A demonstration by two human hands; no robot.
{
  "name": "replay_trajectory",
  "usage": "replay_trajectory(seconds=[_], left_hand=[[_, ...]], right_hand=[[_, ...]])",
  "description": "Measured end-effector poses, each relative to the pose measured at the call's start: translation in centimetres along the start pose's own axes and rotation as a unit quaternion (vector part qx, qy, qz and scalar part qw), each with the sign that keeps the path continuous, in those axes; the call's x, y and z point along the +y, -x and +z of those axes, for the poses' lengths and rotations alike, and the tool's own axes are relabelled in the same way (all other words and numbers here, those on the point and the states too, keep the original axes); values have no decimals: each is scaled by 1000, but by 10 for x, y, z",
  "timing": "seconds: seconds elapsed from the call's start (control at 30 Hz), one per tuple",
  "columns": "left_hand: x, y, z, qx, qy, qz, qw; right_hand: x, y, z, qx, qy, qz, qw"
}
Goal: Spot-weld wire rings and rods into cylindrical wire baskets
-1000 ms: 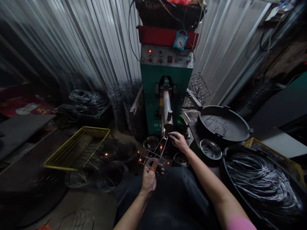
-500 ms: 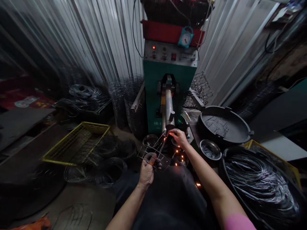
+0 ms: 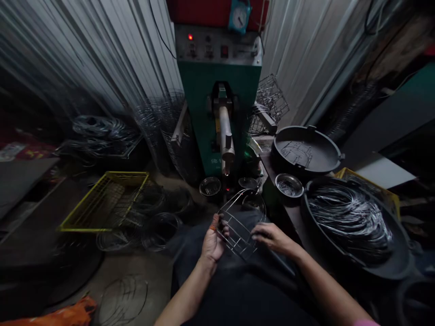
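My left hand [image 3: 213, 240] is closed round the left side of a wire rack [image 3: 238, 221], a rounded metal frame with crossing wires. Orange wrapping covers one of its fingers. At the rack's right edge, the fingers of my right hand [image 3: 272, 237] are pinched together on the wire. The rack is tilted over my lap. It is apart from the electrode tip [image 3: 227, 170] of the green spot welder [image 3: 193, 90], whose arm [image 3: 224, 124] points toward me. A faint red glow shows just below that tip.
At the right, a black pan [image 3: 401, 260] holds a wire bundle; behind it stand a small metal bowl [image 3: 288, 184] of short pieces and a round black tray [image 3: 326, 154]. A yellow crate [image 3: 81, 228] and wire coils [image 3: 161, 231] lie left. Another wire frame [image 3: 146, 299] lies on the floor.
The wire rack has come away from the electrode toward my lap and turned. My right hand has moved from beside the tip down to the rack's right edge. The flying sparks are gone.
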State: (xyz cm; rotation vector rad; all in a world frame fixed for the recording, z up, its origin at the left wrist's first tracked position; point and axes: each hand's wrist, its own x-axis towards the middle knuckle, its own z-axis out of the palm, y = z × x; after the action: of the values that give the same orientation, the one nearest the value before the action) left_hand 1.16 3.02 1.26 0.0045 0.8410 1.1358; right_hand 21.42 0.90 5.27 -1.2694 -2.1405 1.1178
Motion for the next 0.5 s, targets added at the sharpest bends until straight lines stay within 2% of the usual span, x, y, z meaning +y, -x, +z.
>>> replay_trajectory(seconds=[0.1,0.17,0.2,0.27,0.33,0.37,0.4,0.43,0.5], left_hand=[[2,9,-16,-113,-57,19,992],[2,19,-31,-174,-197,85,961],[1,24,-39,-199,-290,131,927],[-4,31,-54,-244,-474,218,817],[-11,34,-64,-264,-593,284,706],[-13,34,-67,-260,-620,312,672],[-16,33,-69,-251,-632,330,654],[-18,32,-69,-238,-633,341,652],[-20,30,-66,-219,-613,343,678]], right_hand=[[-10,-18,-7,31,4,6,1000],[-16,-35,-10,32,-3,29,999],[-20,-44,-11,25,-12,45,999],[-28,-62,-9,3,-36,83,996],[-35,-77,-6,-12,-56,116,992],[-38,-84,-4,-13,-61,124,990],[-41,-89,-2,-13,-62,126,990],[-42,-94,-2,-12,-61,124,990],[-44,-99,-1,-6,-50,117,992]])
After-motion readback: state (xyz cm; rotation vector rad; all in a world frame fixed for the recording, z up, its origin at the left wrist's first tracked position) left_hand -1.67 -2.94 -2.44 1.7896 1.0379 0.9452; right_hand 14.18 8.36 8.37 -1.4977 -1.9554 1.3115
